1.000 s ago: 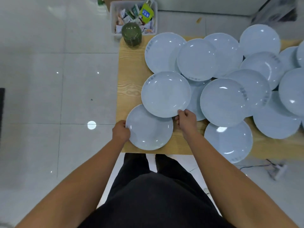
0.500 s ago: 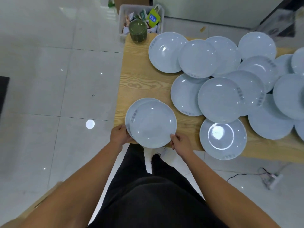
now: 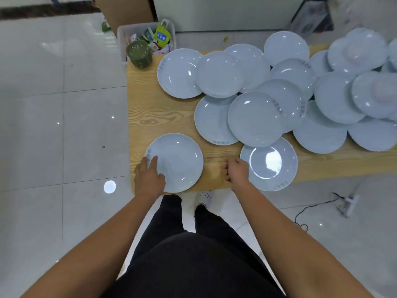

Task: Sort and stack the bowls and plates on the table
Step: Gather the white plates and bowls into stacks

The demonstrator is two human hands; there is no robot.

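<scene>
Several pale blue plates lie spread and overlapping on a light wooden table [image 3: 163, 117]. At the near left corner sits a small stack of plates [image 3: 178, 162]; my left hand [image 3: 149, 176] rests on its left rim with fingers spread flat. My right hand [image 3: 236, 172] hovers over bare wood beside another plate [image 3: 270, 164] near the front edge, fingers loosely curled and holding nothing. A stack of dark green bowls [image 3: 139, 53] stands at the far left corner. More plates [image 3: 255, 119] pile up in the middle and to the right.
Behind the table a white bin [image 3: 146, 33] holds packets, with a cardboard box [image 3: 126, 9] further back. A power strip with a cable [image 3: 348, 203] lies on the glossy tiled floor at the right. My legs stand close to the table's front edge.
The plate I carried with both hands now lies on the near-left plate. My right hand has let go and moved right, towards the plate near the front edge.
</scene>
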